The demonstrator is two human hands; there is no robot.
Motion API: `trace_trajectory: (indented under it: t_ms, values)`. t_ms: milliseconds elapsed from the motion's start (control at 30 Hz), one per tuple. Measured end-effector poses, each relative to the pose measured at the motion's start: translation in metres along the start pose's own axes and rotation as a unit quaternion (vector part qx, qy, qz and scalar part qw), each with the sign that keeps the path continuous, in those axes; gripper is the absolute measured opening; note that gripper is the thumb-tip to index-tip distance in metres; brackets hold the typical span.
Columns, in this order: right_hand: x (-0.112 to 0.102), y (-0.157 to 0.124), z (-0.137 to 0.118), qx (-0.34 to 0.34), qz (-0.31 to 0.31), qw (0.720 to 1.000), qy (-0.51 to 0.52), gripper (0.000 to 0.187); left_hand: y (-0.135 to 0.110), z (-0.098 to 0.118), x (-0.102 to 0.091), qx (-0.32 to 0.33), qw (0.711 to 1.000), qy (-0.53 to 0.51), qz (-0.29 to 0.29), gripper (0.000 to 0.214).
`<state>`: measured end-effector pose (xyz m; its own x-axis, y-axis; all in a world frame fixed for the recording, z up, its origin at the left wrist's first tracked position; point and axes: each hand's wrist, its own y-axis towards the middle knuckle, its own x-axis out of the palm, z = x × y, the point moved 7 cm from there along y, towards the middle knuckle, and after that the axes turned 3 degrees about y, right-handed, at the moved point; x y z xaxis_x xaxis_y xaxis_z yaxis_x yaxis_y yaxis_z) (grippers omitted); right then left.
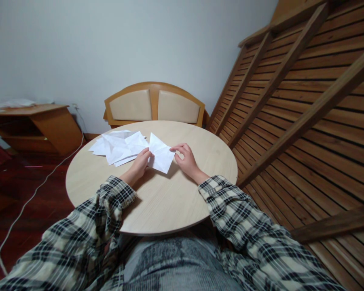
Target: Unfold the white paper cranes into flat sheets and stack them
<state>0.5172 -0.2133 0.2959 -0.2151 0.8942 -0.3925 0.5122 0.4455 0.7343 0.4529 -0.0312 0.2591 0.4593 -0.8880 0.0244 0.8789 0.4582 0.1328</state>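
A creased square of white paper [160,154] is held up between my two hands, tilted over the round table [170,206]. My left hand [138,165] pinches its left edge, thumb on top. At its right corner, the fingertips of my right hand [186,159] close on the paper, the other fingers loosely curled. Beside my left hand lies a pile of creased white paper sheets [115,146], overlapping at odd angles. The held square partly overlaps the pile's right end in this view. The fingers behind the paper are hidden.
Behind the table stands a wooden headboard [153,101] with two beige panels against the wall. Slatted wooden boards [291,117] lean along the right side. At the left are a low wooden cabinet [54,125] and a white cable [42,184] running across the dark red floor.
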Motion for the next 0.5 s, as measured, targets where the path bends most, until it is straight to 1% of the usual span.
trace_trajectory:
  t_ms: [133, 233, 300, 433, 500]
  values:
    - [0.0033, -0.0004, -0.0048, -0.008, -0.029, 0.999, 0.017, 0.026, 0.0035, -0.0035, -0.0024, 0.003, 1.0, -0.017, -0.001, 0.014]
    - [0.0036, 0.0, -0.0043, -0.006, -0.03, 0.999, 0.011, 0.024, 0.0046, -0.0052, -0.0021, -0.004, 0.999, -0.047, -0.001, 0.011]
    - [0.0034, 0.0002, -0.0032, -0.011, -0.026, 1.0, 0.009, 0.023, 0.0045, -0.0058, -0.001, -0.017, 0.997, -0.079, 0.001, 0.013]
    - [0.0038, 0.0004, -0.0006, -0.021, -0.017, 1.0, 0.014, 0.024, 0.0024, -0.0067, 0.0002, -0.063, 0.988, -0.139, 0.007, 0.019]
    - [0.0043, 0.0005, 0.0012, -0.018, -0.018, 1.0, 0.011, 0.025, 0.0008, -0.0034, -0.0002, -0.069, 0.984, -0.166, -0.002, 0.022]
